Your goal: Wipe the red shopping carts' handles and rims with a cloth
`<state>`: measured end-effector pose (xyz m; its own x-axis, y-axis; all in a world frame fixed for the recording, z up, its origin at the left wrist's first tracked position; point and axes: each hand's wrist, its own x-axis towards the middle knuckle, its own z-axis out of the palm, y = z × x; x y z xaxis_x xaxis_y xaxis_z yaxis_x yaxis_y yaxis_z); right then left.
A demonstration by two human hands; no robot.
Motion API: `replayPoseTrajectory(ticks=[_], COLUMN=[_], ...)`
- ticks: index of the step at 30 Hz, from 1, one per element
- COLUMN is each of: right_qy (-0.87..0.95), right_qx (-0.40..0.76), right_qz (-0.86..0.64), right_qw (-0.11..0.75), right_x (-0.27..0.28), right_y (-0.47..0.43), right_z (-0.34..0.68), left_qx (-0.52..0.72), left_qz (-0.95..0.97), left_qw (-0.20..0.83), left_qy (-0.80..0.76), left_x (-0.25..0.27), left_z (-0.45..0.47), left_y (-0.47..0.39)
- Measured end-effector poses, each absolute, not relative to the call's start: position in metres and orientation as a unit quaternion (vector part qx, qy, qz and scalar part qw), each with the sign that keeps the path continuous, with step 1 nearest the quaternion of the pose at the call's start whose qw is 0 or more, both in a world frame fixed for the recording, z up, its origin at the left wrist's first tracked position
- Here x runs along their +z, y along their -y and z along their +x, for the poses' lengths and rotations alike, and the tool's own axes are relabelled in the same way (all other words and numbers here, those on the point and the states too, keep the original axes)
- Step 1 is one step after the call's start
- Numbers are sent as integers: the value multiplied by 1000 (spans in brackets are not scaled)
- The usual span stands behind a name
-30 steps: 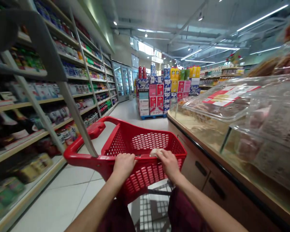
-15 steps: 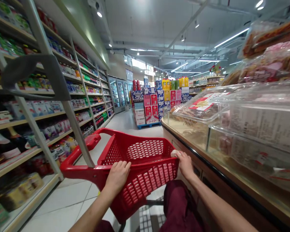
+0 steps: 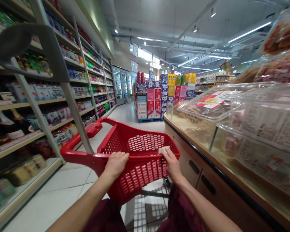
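Note:
A red plastic shopping cart (image 3: 140, 180) stands in front of me, its basket walls full of oval holes. My left hand (image 3: 116, 163) is closed over the near rim, left of the middle. Near the basket's right end, my right hand (image 3: 171, 163) is closed on a crumpled whitish cloth (image 3: 164, 149) and presses it on the same rim. The cloth is partly covered by the fingers. From the cart's left end rises a metal pole (image 3: 76, 116) with a dark grey loop (image 3: 58, 71) at its top.
Tall shelves of bottles and packs (image 3: 70, 69) line the left side. Close on the right runs a wooden display counter (image 3: 190, 154) stacked with clear plastic food boxes (image 3: 207, 100). Stacked drink cartons (image 3: 151, 104) stand on a blue pallet (image 3: 149, 119) ahead. White floor tiles (image 3: 60, 183) show beneath.
My right hand has slid left along the rim with the cloth, away from the basket's right corner. My left hand keeps its hold. The view has shifted slightly.

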<state>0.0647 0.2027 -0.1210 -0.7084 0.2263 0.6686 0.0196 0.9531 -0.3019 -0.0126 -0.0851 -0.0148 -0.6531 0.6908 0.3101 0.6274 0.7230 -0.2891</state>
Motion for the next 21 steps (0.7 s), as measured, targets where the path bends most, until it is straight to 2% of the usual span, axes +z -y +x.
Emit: replayPoseTrajectory(ticks=[2, 6, 12, 15, 17, 21], right_qy=[909, 886, 892, 882, 878, 884], right_qx=[156, 187, 200, 213, 229, 246], right_qz=[-44, -129, 2, -100, -129, 45], right_qw=[384, 405, 405, 408, 399, 394], right_x=[-121, -121, -121, -117, -111, -98], right_y=[-204, -211, -199, -218, -212, -146], right_z=[63, 62, 51, 50, 45, 26], left_qx=[77, 72, 33, 5, 11, 15], left_qz=[-364, -360, -384, -355, -317, -304], left_qw=[204, 215, 265, 329, 328, 292], left_qy=[906, 905, 884, 875, 890, 907], left_x=[-15, -18, -16, -10, -6, -1], left_z=[-13, -11, -7, -6, -6, -5], left_y=[82, 71, 75, 94, 104, 108])
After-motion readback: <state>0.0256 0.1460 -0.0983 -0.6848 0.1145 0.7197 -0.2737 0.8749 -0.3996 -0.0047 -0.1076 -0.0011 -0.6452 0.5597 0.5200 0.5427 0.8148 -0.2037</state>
